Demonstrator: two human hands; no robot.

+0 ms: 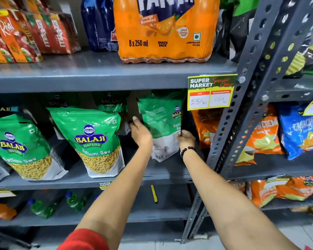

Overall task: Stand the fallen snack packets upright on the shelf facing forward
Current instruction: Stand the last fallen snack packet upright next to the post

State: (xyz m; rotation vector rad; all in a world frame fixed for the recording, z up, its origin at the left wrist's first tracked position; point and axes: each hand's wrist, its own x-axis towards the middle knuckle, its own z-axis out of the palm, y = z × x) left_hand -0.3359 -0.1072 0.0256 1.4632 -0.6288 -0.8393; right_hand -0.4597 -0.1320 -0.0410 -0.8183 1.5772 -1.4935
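Standing nearly upright between my two hands, the green snack packet (161, 127) has its long axis vertical, top leaning slightly to the left, its white bottom edge resting on the grey shelf (98, 179). I see mostly its back panel of fine print and a barcode, turned toward me and a little leftward; the printed front wraps away to the right, where I read part of "BALAJI" and "Ratl... Se".

Far to the left of my left hand, a green packet (18, 147) leans back showing "BALAJI". Nearer that hand, a second upright packet (94, 141) faces forward: "BALAJI WAFERS, Ratlami Sev". Behind it another green packet (109, 103) shows "BALAJI WAFERS".

My left hand (140, 132) presses against the held packet's left edge, fingers curled behind it. My right hand (185, 138), with a black bead bracelet (187, 150) at the wrist, grips the packet's lower right edge.

Above both hands, on the upper shelf, an orange Fanta pack (166, 29) reads "8 x 250 ml, SNACK PACK". Up and right of my right hand hangs a price tag (210, 92): "SUPER MARKET", "150 Rs", "100 Rs". Right of that hand lie orange packets (206, 127), then a blue packet (298, 129) beyond the grey upright.
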